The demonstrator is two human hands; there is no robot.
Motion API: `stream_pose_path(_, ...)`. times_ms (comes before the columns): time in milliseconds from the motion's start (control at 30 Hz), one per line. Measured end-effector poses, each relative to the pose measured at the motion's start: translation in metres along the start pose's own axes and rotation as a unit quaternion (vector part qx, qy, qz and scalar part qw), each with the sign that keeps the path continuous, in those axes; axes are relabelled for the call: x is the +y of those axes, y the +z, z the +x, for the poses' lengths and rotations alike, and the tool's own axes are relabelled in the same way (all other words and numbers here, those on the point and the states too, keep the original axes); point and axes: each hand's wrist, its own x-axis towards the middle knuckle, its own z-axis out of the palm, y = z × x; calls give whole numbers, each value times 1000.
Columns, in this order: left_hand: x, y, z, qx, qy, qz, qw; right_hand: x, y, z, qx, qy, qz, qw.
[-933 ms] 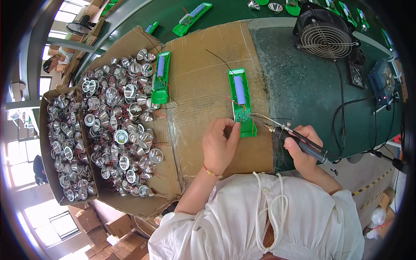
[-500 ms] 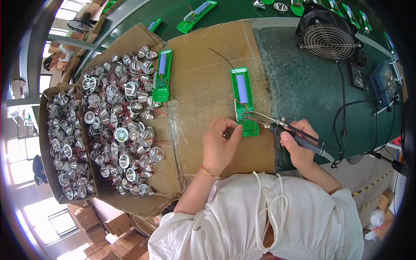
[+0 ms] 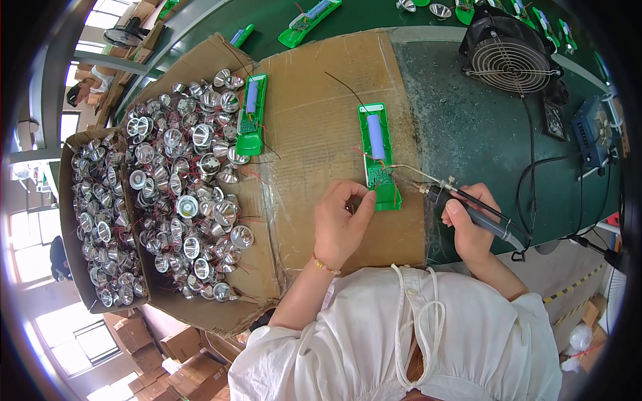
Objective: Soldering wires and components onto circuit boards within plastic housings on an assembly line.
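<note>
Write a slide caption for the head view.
Right hand holds a soldering iron over a circuit board in a green casing; left hand beside it, boxed reflectors at left.

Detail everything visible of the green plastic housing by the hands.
The long, narrow green plastic-looking housing lies open side up on a brown cardboard sheet, far end leaning slightly left. At that end: white strip and thin black wire. Inside: lavender cylindrical cell, green circuit board, thin red wires. The left hand is by its near left edge, a black soldering iron over the board; contact unclear for both.
</note>
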Motion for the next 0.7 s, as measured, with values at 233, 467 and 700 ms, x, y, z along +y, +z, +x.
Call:
stream_pose_path(233, 0, 1, 0, -3, -10, -7, 1000, 4, -1, 0, -25, 5, -49, 998)
stream_pose_path(467, 2, 0, 0, -7, -14, -10, 1000, 8, 2, 2, -25, 24, -37, 999)
stream_pose_path(700, 1, 0, -1, -11, -23, -12, 1000, -1, 2, 0, 27, 32, 21, 999)
